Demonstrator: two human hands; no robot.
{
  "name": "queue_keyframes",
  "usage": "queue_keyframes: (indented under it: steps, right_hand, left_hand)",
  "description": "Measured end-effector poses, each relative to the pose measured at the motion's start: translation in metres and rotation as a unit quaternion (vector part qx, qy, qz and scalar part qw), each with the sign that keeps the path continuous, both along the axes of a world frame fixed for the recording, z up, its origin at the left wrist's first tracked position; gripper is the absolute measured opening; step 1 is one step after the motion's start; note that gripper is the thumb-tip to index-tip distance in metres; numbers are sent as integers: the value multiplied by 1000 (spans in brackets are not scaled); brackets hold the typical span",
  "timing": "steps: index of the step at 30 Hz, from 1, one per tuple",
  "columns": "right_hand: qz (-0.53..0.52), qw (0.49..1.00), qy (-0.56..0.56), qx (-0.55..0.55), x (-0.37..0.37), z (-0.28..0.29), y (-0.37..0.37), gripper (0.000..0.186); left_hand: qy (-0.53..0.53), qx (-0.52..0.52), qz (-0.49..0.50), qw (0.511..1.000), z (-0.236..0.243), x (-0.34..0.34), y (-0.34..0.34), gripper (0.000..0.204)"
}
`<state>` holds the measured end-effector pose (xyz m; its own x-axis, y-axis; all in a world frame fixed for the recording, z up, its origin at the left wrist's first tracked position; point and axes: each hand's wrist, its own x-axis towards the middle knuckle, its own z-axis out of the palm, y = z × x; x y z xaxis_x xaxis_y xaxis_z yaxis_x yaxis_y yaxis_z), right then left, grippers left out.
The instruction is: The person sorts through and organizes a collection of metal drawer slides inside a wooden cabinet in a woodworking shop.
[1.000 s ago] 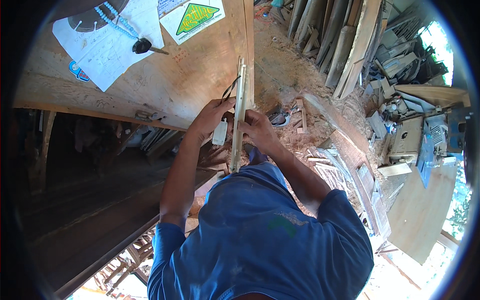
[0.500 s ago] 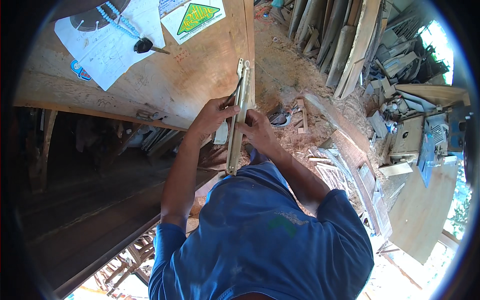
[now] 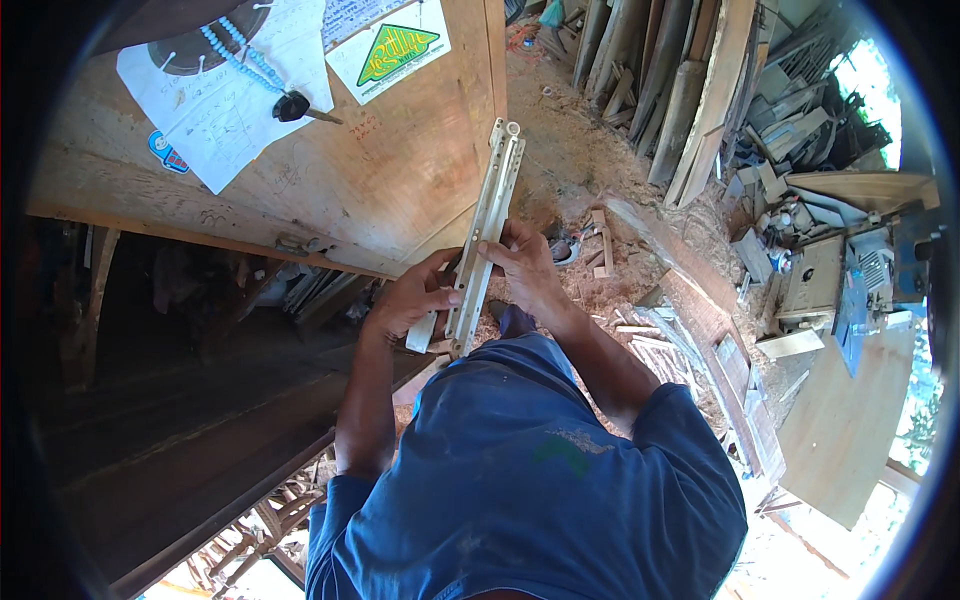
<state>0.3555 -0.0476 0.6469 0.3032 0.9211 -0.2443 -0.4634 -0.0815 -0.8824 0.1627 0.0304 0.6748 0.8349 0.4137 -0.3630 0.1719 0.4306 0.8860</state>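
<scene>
A pair of cream metal drawer slides [image 3: 493, 205], perforated along their length and with a small round wheel at the far end, stands lengthwise before my body. My left hand [image 3: 412, 300] closes on their lower left side, thumb laid over the edge. Higher up on the right, my right hand [image 3: 527, 268] pinches them between thumb and fingers. Below my left palm a pale flat piece [image 3: 421, 332] sticks out; whether that hand grips it too is hidden. The slides' near end reaches close to my blue shirt.
On the wooden workbench [image 3: 400, 170] at left lie papers [image 3: 215, 110], a key [image 3: 292, 106] on blue beads and a green-and-yellow sticker [image 3: 398, 52]. Boards [image 3: 690, 110] lean at the far right. Wood scraps [image 3: 650, 350] and sawdust cover the floor at right.
My left hand has moved nearer my body along the slides, and the pale piece moved with it. The slides lean further right at the far end. A dark thin thing by my left fingers is now mostly hidden.
</scene>
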Motion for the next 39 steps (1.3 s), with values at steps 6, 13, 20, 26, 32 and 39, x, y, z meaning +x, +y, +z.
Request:
queue_keyframes:
  steps: [6, 13, 20, 26, 32, 39]
  right_hand:
    - [-26, 1000, 11, 6, -6, 8, 3, 26]
    - [1, 1000, -9, 3, -9, 16, 1, 22]
    - [-9, 999, 30, 22, -13, 35, 6, 20]
    - [-55, 989, 98, 97, 3, 31, 10, 22]
    - [-118, 969, 149, 158, 3, 35, 13, 20]
    - [-97, 969, 164, 159, -36, 45, 5, 11]
  left_hand:
    - [-33, 42, 31, 998, 6, -2, -8, 79]
    - [82, 233, -62, 967, 10, -10, 0, 52]
    - [2, 105, -16, 994, 15, -20, 1, 51]
    - [-3, 61, 107, 992, 10, -19, -5, 53]
    - [-34, 116, 79, 990, -32, -15, -40, 67]
    - [-191, 20, 235, 953, -5, 31, -49, 53]
